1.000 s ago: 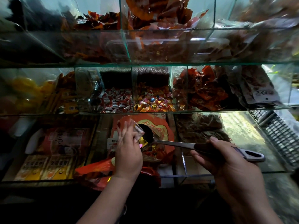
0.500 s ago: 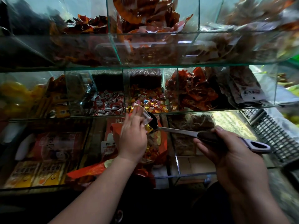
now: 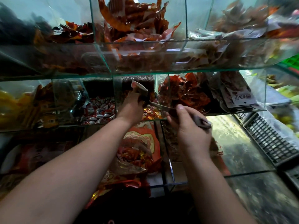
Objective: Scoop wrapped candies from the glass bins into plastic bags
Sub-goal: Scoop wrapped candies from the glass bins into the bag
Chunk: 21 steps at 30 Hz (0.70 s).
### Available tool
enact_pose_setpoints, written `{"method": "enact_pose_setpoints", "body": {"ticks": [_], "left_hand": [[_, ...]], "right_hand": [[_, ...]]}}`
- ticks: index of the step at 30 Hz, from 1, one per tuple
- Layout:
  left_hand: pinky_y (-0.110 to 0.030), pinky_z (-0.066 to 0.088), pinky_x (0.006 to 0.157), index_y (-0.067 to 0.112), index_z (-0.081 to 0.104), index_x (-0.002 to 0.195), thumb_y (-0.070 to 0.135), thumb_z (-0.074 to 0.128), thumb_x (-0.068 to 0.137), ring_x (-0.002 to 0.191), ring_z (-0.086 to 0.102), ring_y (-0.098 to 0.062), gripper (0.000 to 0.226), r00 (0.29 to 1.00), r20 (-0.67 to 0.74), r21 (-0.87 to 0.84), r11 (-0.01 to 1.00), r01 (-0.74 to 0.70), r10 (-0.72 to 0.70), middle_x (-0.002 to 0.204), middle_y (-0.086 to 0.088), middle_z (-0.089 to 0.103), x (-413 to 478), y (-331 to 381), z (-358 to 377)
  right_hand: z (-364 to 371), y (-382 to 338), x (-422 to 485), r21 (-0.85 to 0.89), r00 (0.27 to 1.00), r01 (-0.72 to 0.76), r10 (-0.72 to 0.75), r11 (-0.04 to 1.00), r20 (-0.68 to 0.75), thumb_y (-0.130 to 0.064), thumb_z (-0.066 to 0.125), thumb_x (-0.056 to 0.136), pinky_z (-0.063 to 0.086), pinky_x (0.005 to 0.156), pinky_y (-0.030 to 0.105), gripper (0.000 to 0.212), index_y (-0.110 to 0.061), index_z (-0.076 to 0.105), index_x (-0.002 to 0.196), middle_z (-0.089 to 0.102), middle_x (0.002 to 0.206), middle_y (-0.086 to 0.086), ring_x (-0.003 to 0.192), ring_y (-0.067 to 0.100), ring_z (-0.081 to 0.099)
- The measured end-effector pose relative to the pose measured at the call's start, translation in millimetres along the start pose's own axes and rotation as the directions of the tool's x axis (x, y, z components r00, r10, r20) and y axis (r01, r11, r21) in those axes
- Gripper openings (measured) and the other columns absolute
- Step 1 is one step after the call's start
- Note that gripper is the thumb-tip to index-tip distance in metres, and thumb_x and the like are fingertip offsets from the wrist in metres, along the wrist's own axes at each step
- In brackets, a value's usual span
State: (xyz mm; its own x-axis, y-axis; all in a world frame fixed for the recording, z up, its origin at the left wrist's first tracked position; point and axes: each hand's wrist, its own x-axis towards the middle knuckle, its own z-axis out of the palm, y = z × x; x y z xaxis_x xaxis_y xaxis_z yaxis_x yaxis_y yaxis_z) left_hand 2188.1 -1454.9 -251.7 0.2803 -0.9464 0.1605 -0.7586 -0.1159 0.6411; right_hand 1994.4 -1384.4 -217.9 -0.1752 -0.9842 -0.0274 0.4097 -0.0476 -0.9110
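Scoop [image 3: 159,106] raised to middle bin [image 3: 139,121], bowl up-left, right grip [image 3: 191,131] round handle [image 3: 202,122], left grip [image 3: 131,105] pinching flap [image 3: 140,90].

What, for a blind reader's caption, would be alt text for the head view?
A right hand grips a metal scoop reaching into a glass bin of orange wrapped candies, while the left hand holds what looks like a clear plastic bag at its bowl.

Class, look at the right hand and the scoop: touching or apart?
Touching. In the head view the right hand grips the scoop by its handle, fingers and thumb curled round it, the looped end sticking out past the hand.
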Motion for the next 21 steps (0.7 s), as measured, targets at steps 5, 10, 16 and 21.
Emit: {"method": "enact_pose_setpoints", "body": {"ticks": [5,10,16,21], "left_hand": [[-0.028,0.040,0.089,0.021,0.055,0.138,0.020,0.052,0.099,0.125,0.055,-0.032,0.039,0.981,0.063,-0.076,0.980,0.186,-0.182,0.138,-0.007,0.060,-3.3,-10.4,-2.5],[-0.024,0.042,0.087,0.027,0.059,0.128,0.030,0.059,0.100,0.119,0.058,-0.021,0.028,0.980,-0.079,-0.203,0.966,0.162,-0.181,0.129,0.002,0.060,-35.2,-11.7,-17.0],[0.000,0.035,0.084,0.029,0.066,0.107,0.025,0.065,0.095,0.103,0.051,0.010,0.013,0.958,-0.268,-0.237,0.971,0.038,-0.103,0.119,0.013,0.056,-112.3,-28.1,-39.8],[-0.033,0.041,0.107,0.027,0.070,0.104,0.022,0.069,0.092,0.132,0.042,-0.014,0.013,0.922,-0.248,-0.184,0.949,0.256,-0.297,0.136,0.005,0.044,-171.3,-60.2,-25.3]], "right_hand": [[7.4,13.7,14.6,-0.480,0.740,0.664,-0.414,0.573,0.529,-0.010,0.074,0.093,0.058,0.089,0.034,0.013,-0.008,0.078,0.105,0.075,0.105,0.005,0.101,0.015,0.071],[-4.9,-12.8,-2.5,-0.454,0.627,0.776,-0.466,0.438,0.624,-0.008,0.075,0.092,0.056,0.093,0.031,0.012,-0.005,0.078,0.104,0.074,0.105,0.005,0.105,0.015,0.069],[-38.2,-55.7,-37.1,-0.570,0.714,0.500,0.061,0.652,0.697,-0.001,0.050,0.105,0.051,0.086,0.012,0.022,-0.009,0.069,0.111,0.078,0.093,-0.007,0.088,-0.009,0.071],[-60.6,-72.4,-51.5,-0.661,0.522,0.524,0.410,0.538,0.748,-0.005,0.058,0.102,0.049,0.068,0.005,0.025,-0.023,0.066,0.086,0.061,0.081,-0.013,0.058,-0.022,0.059]]}}
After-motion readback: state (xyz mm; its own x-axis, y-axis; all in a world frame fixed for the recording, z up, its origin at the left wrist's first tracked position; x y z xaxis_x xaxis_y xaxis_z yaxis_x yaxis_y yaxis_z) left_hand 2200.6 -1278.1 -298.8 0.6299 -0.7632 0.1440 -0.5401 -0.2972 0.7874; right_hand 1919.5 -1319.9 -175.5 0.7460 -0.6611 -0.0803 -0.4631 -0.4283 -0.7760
